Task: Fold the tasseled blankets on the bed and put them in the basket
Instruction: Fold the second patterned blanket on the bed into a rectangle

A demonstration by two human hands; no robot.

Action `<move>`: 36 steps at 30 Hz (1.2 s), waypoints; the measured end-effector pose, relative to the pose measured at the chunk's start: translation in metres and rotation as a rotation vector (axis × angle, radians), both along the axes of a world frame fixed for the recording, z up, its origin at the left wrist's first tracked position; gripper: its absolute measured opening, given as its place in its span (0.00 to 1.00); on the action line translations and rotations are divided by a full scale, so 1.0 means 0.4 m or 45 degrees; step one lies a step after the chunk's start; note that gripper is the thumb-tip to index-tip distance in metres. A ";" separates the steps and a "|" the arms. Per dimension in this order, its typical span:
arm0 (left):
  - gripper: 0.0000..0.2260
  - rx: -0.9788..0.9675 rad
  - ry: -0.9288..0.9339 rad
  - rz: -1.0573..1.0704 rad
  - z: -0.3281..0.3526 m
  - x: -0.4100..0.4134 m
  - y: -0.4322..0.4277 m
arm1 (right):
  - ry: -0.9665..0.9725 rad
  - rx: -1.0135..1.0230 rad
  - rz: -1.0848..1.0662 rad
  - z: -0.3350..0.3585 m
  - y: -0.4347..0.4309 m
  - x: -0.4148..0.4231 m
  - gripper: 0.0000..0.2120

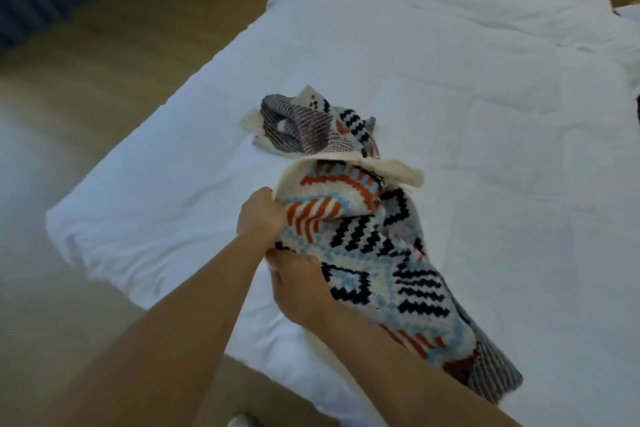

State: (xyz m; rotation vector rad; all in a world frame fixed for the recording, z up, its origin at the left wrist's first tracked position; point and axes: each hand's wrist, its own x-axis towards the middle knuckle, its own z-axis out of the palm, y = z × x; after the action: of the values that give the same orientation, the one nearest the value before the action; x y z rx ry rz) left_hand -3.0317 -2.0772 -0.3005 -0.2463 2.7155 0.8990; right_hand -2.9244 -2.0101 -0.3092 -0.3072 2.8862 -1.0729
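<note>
My left grip (261, 215) is curled tight round the near edge of the tasseled blanket (374, 253), knuckles up. My right grip (298, 284), just below it, holds the same edge with its fingers tucked under the cloth where I cannot see them. Both are full of fabric and nearly touching each other. From them the blanket runs two ways. One part drapes over my right forearm (398, 350) and hangs toward me. The other trails away and ends in a crumpled heap (311, 128) lying on the bed (467, 87), toward its left side. A cream border (391, 170) flops over in between.

The risk, as I judge it, is that both grips are bunched at one spot. Lifting from here would leave the cloth twisted, with no clean fold line, so the corners need finding first. The hanging part could also slide off my arm, or the far heap could drag over the bed's edge to the floor (104, 55). The basket is not in view, so I can't judge the carry.
</note>
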 end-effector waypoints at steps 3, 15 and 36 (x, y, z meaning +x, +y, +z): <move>0.05 0.021 0.025 0.159 0.001 0.008 -0.201 | -0.039 -0.002 0.073 -0.016 -0.176 -0.009 0.13; 0.12 0.005 -0.034 0.503 -0.085 -0.023 -0.616 | -0.457 -0.134 0.179 -0.121 -0.506 -0.061 0.22; 0.20 -0.016 -0.072 -0.209 -0.128 -0.462 -0.039 | -0.187 0.067 -0.844 -0.137 0.266 -0.573 0.12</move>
State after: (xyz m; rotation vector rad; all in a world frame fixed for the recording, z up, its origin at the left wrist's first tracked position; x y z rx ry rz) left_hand -3.2165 -2.0926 -0.3517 -0.0488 2.6445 0.8160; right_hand -3.1537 -1.9038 -0.3642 0.7485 2.9245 -1.0103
